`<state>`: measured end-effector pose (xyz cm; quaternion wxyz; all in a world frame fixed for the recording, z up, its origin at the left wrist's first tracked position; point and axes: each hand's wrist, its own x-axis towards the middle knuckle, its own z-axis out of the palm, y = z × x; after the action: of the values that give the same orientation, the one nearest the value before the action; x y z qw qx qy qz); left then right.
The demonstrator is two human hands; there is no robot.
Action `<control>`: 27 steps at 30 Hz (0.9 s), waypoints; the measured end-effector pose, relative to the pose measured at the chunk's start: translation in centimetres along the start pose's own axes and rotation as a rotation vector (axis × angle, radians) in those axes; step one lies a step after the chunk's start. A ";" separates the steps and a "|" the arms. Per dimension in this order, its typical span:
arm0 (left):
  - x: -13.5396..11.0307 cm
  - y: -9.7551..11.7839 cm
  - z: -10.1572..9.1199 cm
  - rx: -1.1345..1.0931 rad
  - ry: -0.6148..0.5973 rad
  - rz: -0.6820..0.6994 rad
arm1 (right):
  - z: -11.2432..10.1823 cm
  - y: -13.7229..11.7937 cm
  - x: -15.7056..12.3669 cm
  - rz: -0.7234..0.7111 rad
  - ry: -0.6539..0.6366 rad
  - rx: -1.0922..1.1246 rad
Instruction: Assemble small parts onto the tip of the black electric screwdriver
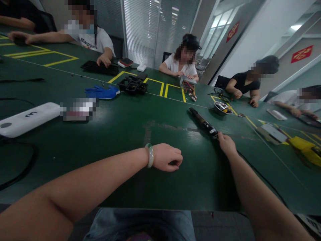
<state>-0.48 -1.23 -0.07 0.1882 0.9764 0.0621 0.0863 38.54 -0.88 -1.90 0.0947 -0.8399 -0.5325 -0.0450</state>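
Observation:
My left hand (167, 157) rests on the green table (125, 134) in front of me, curled into a loose fist, and I cannot make out anything inside it. A pale green bangle (149, 155) sits on that wrist. My right hand (226, 143) reaches forward and grips the near end of a black electric screwdriver (203, 124), which lies on the table pointing away to the left. Its cable trails back along my right forearm.
A small metal bowl (221, 107) stands beyond the screwdriver. A white box (27, 118), a blue glove (102, 92) and black plastic parts (133, 85) lie to the left. Several other people sit around the table's far side. Yellow parts (304, 147) lie at right.

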 end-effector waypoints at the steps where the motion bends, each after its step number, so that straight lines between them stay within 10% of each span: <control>1: 0.0 -0.1 0.0 0.008 0.005 -0.006 | 0.4 -1.7 -0.1 -0.079 -0.028 0.031; 10: -0.5 -2.7 -1.1 0.237 0.500 -0.426 | 0.9 -13.4 -4.8 -0.680 -0.180 0.273; 15: -0.9 -4.3 -0.7 0.303 0.409 -0.412 | -0.4 -13.9 -7.6 -0.949 -0.293 0.358; 27: -0.8 -3.1 -2.1 0.421 0.260 -0.385 | -0.9 -17.7 -7.5 -1.005 -0.374 0.402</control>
<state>-1.99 2.22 0.61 -0.0147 0.9449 0.2861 0.1586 19.33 -0.31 -0.40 0.1236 -0.4427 -0.8723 0.1668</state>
